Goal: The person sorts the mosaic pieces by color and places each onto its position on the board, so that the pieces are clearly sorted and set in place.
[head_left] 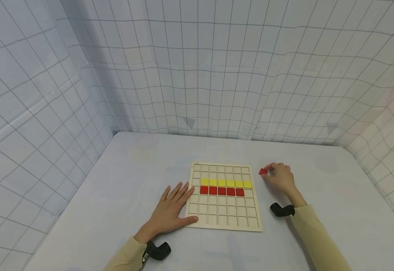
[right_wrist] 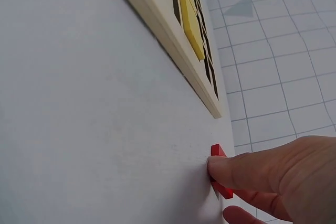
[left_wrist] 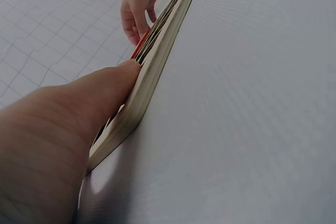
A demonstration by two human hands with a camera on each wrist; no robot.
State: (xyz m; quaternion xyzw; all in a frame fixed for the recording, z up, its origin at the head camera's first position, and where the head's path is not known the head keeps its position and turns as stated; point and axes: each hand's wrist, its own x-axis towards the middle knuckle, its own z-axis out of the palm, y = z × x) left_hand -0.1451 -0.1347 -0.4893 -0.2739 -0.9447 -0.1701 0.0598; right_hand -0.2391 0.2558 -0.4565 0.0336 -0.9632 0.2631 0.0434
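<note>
A pale wooden grid board (head_left: 222, 220) lies flat on the table, divided into square cells. One row holds several yellow square tiles (head_left: 222, 183), and the row nearer me holds several red tiles (head_left: 222, 191). My left hand (head_left: 170, 210) rests spread on the board's left edge, thumb and fingertips touching its frame. Off the board's far right side, my right hand (head_left: 280, 178) pinches a single red tile (head_left: 263, 171) between thumb and fingers. In the right wrist view that red tile (right_wrist: 216, 153) is tilted, close to the table surface.
The white table (head_left: 142, 162) extends around the board on every side. Behind it and at both sides hang white grid-patterned sheets (head_left: 210, 75). A black wrist device (head_left: 281, 210) sits on the right wrist, another black device (head_left: 159, 251) on the left.
</note>
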